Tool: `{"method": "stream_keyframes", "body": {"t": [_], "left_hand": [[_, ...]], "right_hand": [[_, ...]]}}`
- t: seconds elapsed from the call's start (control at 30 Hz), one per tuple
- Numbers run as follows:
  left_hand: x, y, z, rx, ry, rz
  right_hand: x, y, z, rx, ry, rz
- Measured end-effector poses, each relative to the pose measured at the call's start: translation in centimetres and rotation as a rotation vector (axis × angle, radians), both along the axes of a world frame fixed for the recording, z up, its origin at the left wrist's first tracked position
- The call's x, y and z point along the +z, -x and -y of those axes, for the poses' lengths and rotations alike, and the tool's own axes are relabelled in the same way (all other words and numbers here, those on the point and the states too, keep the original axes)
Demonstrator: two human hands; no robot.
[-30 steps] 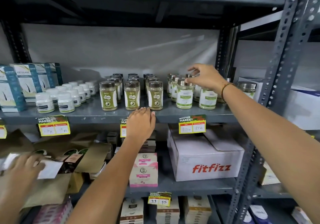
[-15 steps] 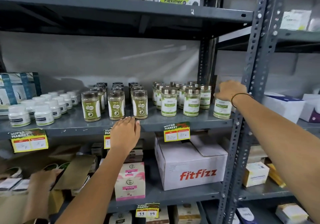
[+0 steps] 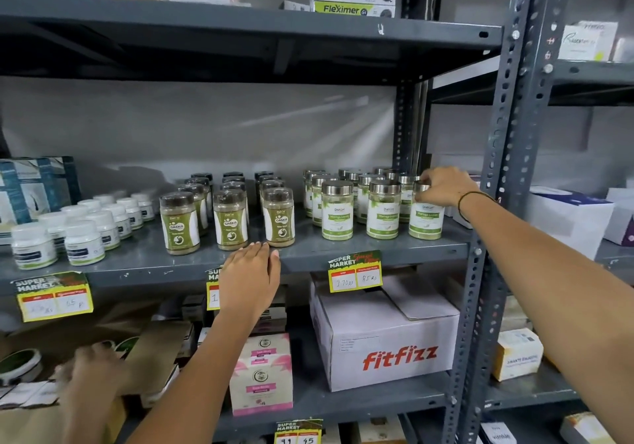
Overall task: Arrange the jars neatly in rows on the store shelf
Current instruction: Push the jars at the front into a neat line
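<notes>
Silver-lidded jars (image 3: 337,210) with green-and-white labels stand in rows at the right of the grey shelf (image 3: 308,251). My right hand (image 3: 442,186) grips the lid of the rightmost front jar (image 3: 425,217), which stands upright level with the other two front jars. Dark-lidded jars (image 3: 230,220) of green powder form three rows in the middle of the shelf. My left hand (image 3: 250,279) rests flat against the shelf's front edge below them, fingers together, holding nothing.
Small white tubs (image 3: 82,237) and blue boxes (image 3: 34,186) fill the shelf's left part. A grey upright post (image 3: 494,203) stands right of the jars. Below lie a white carton (image 3: 387,337) and pink boxes (image 3: 260,375); another person's hand (image 3: 92,371) reaches in at lower left.
My right hand brought a silver-lidded jar from the far right of the shelf leftward, in line with the front row. The view shifted right. My left hand stayed on the shelf edge.
</notes>
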State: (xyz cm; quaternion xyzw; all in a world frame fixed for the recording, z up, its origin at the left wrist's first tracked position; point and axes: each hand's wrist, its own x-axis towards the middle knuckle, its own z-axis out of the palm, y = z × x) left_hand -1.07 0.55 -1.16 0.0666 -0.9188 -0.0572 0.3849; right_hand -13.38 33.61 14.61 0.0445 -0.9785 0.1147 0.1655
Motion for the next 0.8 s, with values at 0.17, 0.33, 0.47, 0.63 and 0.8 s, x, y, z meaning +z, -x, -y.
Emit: {"method": "stream_keyframes", "body": {"t": [0.17,0.33,0.47,0.63,0.8], "left_hand": [[-0.1,0.1,0.1,-0.011,-0.015,-0.022],[-0.3,0.4,0.3,-0.016,-0.016,-0.018],[-0.2,0.4,0.4,-0.013,-0.016,-0.020],[-0.3,0.4,0.4,-0.015,-0.015,-0.018],[-0.3,0.4,0.3,-0.009,-0.004,-0.030]], "right_hand": [[0.1,0.9,-0.1,0.069,0.103,0.001],[-0.2,1.8,-0.7,0.126,0.184,0.002],[-0.2,2.3,-1.0,0.150,0.189,0.017],[-0.3,2.6,-0.7,0.153,0.228,-0.014],[-0.2,1.8,1.9,0.309,0.208,-0.271]]}}
